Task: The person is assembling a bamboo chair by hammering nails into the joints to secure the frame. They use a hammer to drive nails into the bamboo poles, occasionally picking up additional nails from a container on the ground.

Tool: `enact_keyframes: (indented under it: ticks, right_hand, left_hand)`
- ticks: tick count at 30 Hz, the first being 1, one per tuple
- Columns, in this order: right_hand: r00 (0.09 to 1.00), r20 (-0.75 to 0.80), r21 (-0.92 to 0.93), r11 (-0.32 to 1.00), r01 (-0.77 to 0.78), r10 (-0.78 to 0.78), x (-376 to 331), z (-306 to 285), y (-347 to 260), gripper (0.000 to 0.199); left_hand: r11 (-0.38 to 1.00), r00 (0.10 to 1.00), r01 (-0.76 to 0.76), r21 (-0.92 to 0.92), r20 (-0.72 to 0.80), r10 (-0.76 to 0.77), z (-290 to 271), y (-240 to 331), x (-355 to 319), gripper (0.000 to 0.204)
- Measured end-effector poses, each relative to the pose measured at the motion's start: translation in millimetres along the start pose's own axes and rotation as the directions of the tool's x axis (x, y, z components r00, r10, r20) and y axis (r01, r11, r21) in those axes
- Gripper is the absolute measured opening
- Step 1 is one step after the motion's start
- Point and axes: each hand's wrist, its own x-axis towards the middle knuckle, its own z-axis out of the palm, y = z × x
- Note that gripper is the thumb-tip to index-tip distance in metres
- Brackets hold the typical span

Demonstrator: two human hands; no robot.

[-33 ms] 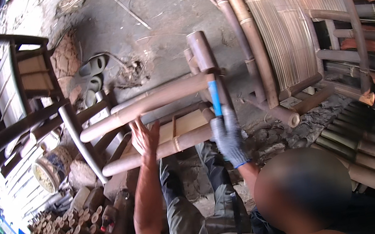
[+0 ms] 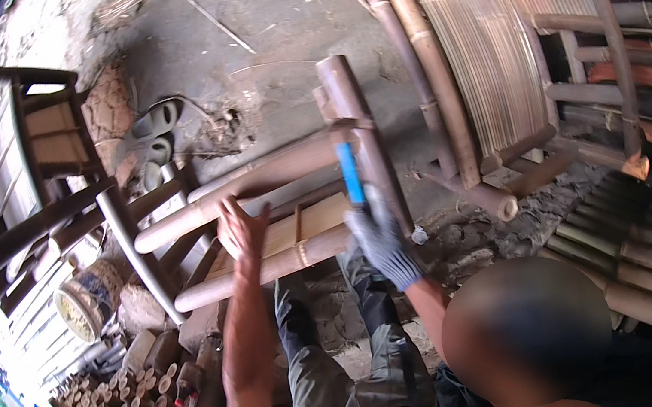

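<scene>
A bamboo frame of thick brown poles (image 2: pixel 253 183) lies on the dirt ground in front of my knees. My bare left hand (image 2: pixel 242 231) rests with spread fingers on the frame's pale slatted panel (image 2: pixel 316 221), just under the upper pole. My right hand (image 2: pixel 382 241) wears a grey glove and grips a tool with a blue handle (image 2: pixel 349 171). The tool stands upright against the frame's thick end post (image 2: pixel 361 127). Its working end is hidden behind the pole joint.
A large curved slatted bamboo piece (image 2: pixel 478 28) stands at the right. A dark bamboo chair (image 2: pixel 29 151) and a pair of sandals (image 2: pixel 154 120) are at the left, with short cut bamboo pieces (image 2: pixel 108 399) below. A blurred head (image 2: pixel 522 326) is at lower right.
</scene>
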Motion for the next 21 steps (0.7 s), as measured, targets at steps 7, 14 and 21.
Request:
enact_keyframes:
  ticks: [7, 14, 21]
  right_hand:
    - [0.965, 0.254, 0.053, 0.996, -0.075, 0.059, 65, 63, -20, 0.043]
    - [0.992, 0.033, -0.015, 0.993, 0.119, -0.118, 79, 34, 1, 0.042]
    - [0.998, 0.063, 0.075, 0.997, 0.021, -0.025, 78, 36, 3, 0.019]
  left_hand:
    - [0.972, 0.954, -0.214, 0.097, 0.234, 0.186, 9, -42, 73, 0.073]
    - [0.970, 0.961, -0.220, 0.108, 0.195, 0.196, 13, -37, 68, 0.068]
    - [0.972, 0.967, -0.192, 0.136, 0.195, 0.164, 9, -36, 66, 0.066]
